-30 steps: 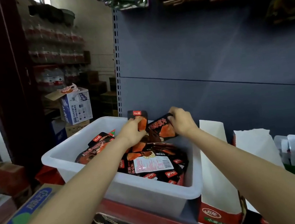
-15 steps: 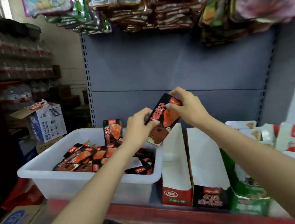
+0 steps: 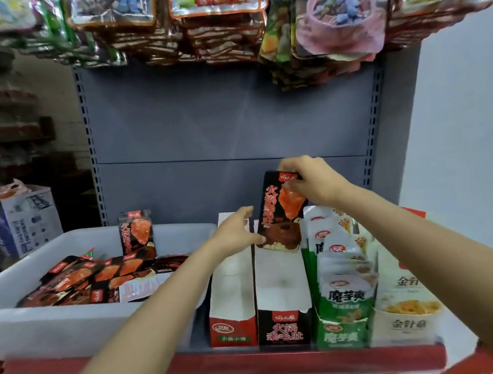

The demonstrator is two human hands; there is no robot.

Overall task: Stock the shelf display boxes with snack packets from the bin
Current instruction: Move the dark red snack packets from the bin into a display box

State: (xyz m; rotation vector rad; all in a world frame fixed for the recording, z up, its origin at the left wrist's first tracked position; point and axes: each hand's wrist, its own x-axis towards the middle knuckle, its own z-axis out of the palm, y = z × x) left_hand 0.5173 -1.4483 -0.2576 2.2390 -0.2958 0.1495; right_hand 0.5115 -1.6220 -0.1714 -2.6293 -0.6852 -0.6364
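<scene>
Your right hand [image 3: 316, 183] pinches a glossy black-and-red snack packet [image 3: 279, 213] upright; left hand [image 3: 234, 233], fingers relaxed, steadies its lower edge, directly above the black display box [image 3: 282, 327].

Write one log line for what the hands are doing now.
right hand pinches black packet top | left hand steadies bottom | above black display box | bin left
</scene>
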